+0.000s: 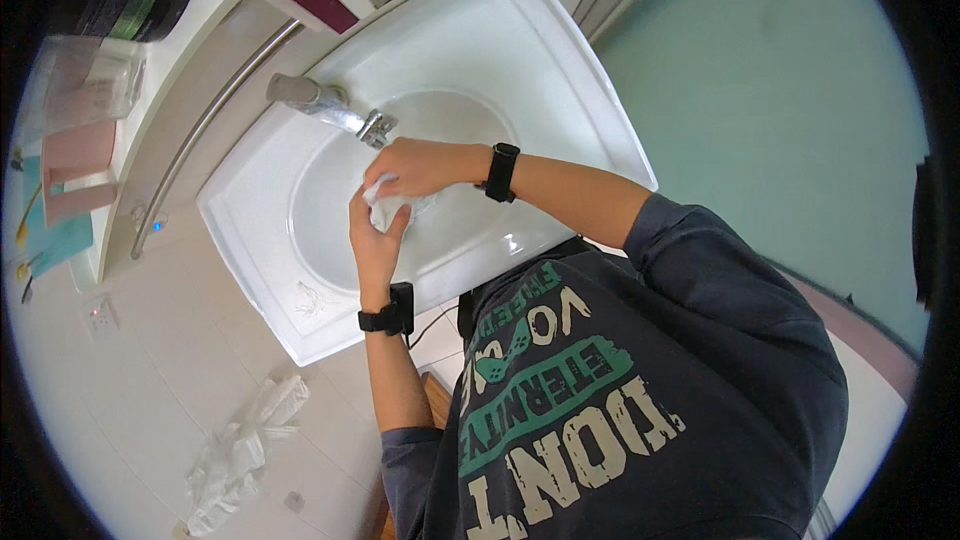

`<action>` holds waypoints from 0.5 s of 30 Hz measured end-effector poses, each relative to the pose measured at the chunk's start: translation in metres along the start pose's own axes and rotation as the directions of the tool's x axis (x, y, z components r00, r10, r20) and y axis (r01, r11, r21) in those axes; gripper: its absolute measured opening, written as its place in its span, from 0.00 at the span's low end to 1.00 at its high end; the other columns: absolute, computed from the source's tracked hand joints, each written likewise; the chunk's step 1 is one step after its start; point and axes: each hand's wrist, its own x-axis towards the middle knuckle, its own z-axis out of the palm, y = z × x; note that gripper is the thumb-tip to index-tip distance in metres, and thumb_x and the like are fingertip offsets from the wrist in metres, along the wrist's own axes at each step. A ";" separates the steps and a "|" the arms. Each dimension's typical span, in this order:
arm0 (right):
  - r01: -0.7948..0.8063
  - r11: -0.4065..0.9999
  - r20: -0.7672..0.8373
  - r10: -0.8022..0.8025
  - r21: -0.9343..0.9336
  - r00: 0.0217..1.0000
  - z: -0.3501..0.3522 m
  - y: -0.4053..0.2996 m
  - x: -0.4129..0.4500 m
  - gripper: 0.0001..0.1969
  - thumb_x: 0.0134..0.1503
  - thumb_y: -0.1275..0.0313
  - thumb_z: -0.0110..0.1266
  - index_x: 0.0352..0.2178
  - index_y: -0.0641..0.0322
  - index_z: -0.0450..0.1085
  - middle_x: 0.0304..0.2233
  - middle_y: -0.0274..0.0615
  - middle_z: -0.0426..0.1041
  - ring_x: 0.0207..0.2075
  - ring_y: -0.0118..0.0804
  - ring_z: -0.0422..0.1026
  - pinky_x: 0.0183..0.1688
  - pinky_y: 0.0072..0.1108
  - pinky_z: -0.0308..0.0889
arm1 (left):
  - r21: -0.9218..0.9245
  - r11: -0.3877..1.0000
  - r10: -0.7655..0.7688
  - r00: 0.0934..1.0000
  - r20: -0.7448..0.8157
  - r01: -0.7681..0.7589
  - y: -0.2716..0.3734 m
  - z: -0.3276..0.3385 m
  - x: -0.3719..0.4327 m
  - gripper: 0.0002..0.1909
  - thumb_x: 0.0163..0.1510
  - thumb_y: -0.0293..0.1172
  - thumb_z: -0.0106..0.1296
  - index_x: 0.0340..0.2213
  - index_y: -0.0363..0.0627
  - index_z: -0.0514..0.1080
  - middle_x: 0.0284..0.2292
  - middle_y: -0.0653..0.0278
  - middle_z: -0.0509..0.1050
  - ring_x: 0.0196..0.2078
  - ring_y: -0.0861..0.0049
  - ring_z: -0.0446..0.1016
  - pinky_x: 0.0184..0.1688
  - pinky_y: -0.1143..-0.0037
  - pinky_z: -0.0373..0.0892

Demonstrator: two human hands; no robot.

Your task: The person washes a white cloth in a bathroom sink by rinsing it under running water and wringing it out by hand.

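Over the basin of a white washbasin (457,109), my hands meet around a small white crumpled item (384,211). It looks soft, like a cloth, but the fingers cover much of it. My left hand (375,236) grips it from the near left side, thumb laid across it. From above, my right hand (420,167) closes its fingers on the upper part. The chrome faucet (337,112) is just beyond my right hand, its spout pointing into the basin. Whether water is running cannot be made out.
A small clear strand-like thing (309,300) lies on the washbasin's left rim. A metal rail (217,101) runs along the wall below a shelf holding a clear container (112,82) and a pink holder (79,165). A white plastic bag (240,450) hangs lower left. Frosted glass (757,105) stands right.
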 end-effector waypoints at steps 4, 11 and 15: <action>0.063 0.997 -0.075 -0.067 -0.051 0.995 -0.025 -0.028 0.001 0.11 0.39 0.71 0.51 0.27 0.65 0.68 0.21 0.48 0.69 0.25 0.47 0.68 0.29 0.28 0.62 | -0.257 0.966 -0.032 0.993 -0.117 0.001 0.038 -0.009 0.015 0.08 0.39 0.22 0.52 0.22 0.37 0.63 0.19 0.70 0.62 0.23 0.84 0.59 0.27 0.83 0.57; -0.020 0.942 0.039 0.035 -0.334 0.999 -0.020 0.015 -0.006 0.15 0.38 0.69 0.53 0.31 0.59 0.66 0.31 0.39 0.69 0.31 0.36 0.66 0.40 0.26 0.52 | -0.282 0.959 -0.089 0.978 -0.191 0.032 0.091 -0.027 0.024 0.05 0.39 0.20 0.48 0.17 0.39 0.62 0.18 0.74 0.61 0.22 0.89 0.56 0.26 0.87 0.53; -0.099 0.964 0.043 0.113 -0.248 0.993 0.008 0.058 -0.012 0.15 0.39 0.66 0.53 0.32 0.57 0.67 0.29 0.36 0.70 0.30 0.33 0.65 0.43 0.25 0.46 | -0.277 0.952 0.059 0.963 -0.261 -0.134 0.121 -0.048 0.022 0.09 0.40 0.17 0.46 0.16 0.42 0.59 0.19 0.71 0.59 0.23 0.88 0.55 0.27 0.87 0.54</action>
